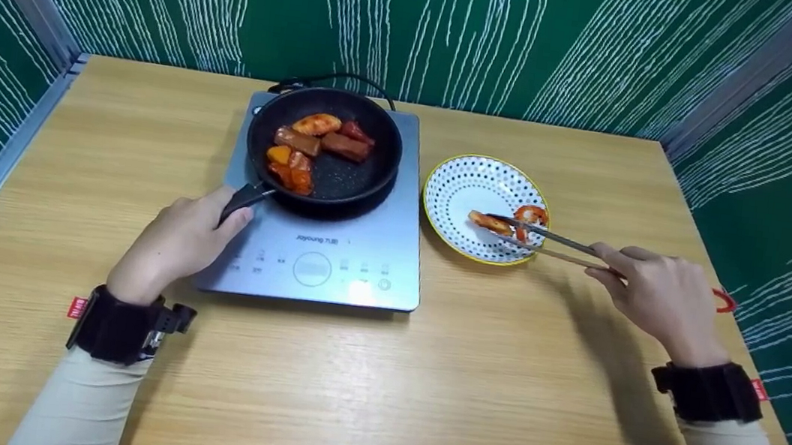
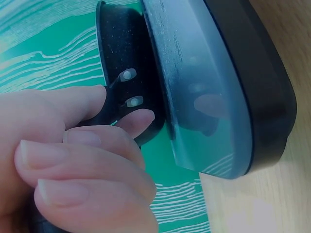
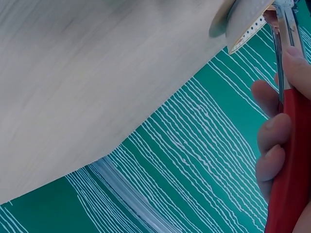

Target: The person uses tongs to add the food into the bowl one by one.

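Observation:
My left hand [image 1: 186,238] grips the black handle [image 1: 245,198] of a frying pan [image 1: 340,184]. Several cooked pieces lie in the pan: brown blocks [image 1: 346,147], an orange-brown oval piece [image 1: 317,123] and glossy orange-red ones [image 1: 292,176]. My right hand [image 1: 666,297] holds metal tongs [image 1: 567,243], whose red handle [image 3: 289,160] shows in the right wrist view. The tong tips are at an orange-brown food piece [image 1: 489,223] over a white dotted plate [image 1: 461,185] with a yellow rim. Beside it on the plate sits a red-orange piece [image 1: 531,215].
The pan stands on a silver induction cooker [image 1: 364,237] with a touch panel at its front. Its black cable [image 1: 353,77] runs behind the pan. Green walls [image 1: 464,34] with white streaks border the wooden table [image 1: 346,383] at the back and sides.

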Tool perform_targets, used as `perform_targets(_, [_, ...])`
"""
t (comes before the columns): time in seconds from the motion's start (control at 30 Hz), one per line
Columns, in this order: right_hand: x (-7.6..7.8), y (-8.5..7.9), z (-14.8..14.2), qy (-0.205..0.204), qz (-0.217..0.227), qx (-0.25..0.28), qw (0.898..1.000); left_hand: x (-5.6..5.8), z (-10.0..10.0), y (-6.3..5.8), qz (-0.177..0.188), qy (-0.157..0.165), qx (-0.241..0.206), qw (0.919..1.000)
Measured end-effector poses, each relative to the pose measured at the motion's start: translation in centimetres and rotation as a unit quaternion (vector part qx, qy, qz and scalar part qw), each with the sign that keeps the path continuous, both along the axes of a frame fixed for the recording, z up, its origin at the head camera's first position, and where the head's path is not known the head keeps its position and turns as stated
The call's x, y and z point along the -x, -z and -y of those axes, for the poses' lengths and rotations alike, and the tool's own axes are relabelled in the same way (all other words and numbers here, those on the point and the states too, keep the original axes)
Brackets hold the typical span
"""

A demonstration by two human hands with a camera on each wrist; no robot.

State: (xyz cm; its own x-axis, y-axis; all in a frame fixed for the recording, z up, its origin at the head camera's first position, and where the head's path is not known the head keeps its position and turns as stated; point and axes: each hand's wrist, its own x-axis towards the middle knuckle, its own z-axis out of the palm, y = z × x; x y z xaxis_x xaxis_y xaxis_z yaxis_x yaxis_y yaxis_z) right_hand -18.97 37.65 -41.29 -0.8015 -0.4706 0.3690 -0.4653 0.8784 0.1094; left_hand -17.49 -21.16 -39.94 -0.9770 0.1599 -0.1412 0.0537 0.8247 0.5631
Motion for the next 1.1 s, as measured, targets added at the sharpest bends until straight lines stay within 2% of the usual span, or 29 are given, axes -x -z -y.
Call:
perform_targets(0.13, [0.0, -0.2, 0.4, 0.011, -0.002, 0.004, 1.000, 0.0, 0.0, 0.0, 0.001, -0.001, -0.003, 1.0000])
perform_targets(0.27, [0.3, -0.8, 1.6, 0.007, -0.022, 0.024, 0.999, 0.0, 0.1, 0.1, -0.009, 0.004, 0.000, 1.0000])
perform_targets(0.37, [0.6, -1.6, 3.2, -0.002, -0.035, 0.049, 0.998, 0.0, 0.2, 0.1, -0.013, 0.006, 0.000, 0.9999])
perform_targets(0.47, [0.9, -2.8, 5.7, -0.015, -0.028, 0.087, 0.996, -0.1, 0.3, 0.1, -0.007, 0.003, -0.004, 1.0000])
perform_targets(0.63, [1.8, -4.8, 10.7, -0.049, 0.015, 0.140, 0.989, -0.2, 0.3, 0.1, -0.003, 0.000, -0.007, 1.0000])
perform_targets(0.77, [3.1, -6.0, 14.3, -0.071, 0.052, 0.119, 0.989, -0.2, 0.2, 0.1, -0.004, 0.001, -0.006, 1.0000])
perform_targets(0.93, [4.7, -7.2, 17.6, -0.044, 0.127, 0.072, 0.988, -0.1, 0.2, 0.0, -0.008, 0.004, -0.006, 0.9999])
perform_targets(1.1, [6.0, -8.2, 19.7, -0.004, 0.222, 0.056, 0.973, -0.1, 0.1, 0.0, -0.012, 0.005, -0.001, 0.9999])
